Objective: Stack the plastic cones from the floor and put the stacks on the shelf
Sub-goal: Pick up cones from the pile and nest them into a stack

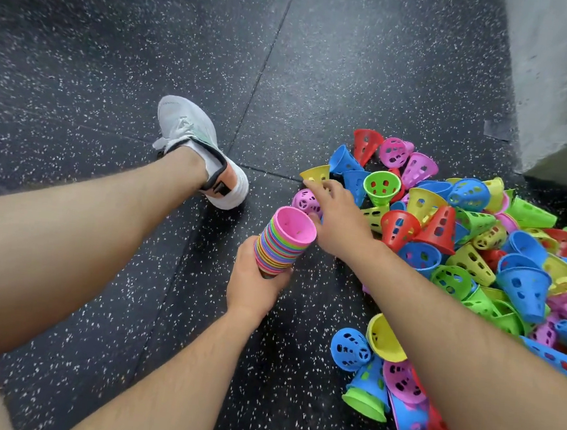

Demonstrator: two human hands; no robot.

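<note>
Two slips are being risked here. The stack of cones [284, 245] is being gripped only round its lower end and is being held tilted, so if the grip is loosened while the pile is being watched, the upper cones could slide off. The loose pile [462, 237] is also being reached into at its edge, where a careless pull on one cone could send its neighbours rolling across the floor [117, 63].

The left hand [255, 281] is being held low, its fingers curled round the stack's base, with the pink open mouth pointing up and away from them. The right hand [340, 216] is being stretched forward, its fingers spread, fairly straight and holding nothing. A yellow cone [316, 174] is lying just beyond the fingertips and a pink cone [305, 201] just beside the thumb. Whether either is being touched cannot be told. No shelf is being shown.
</note>
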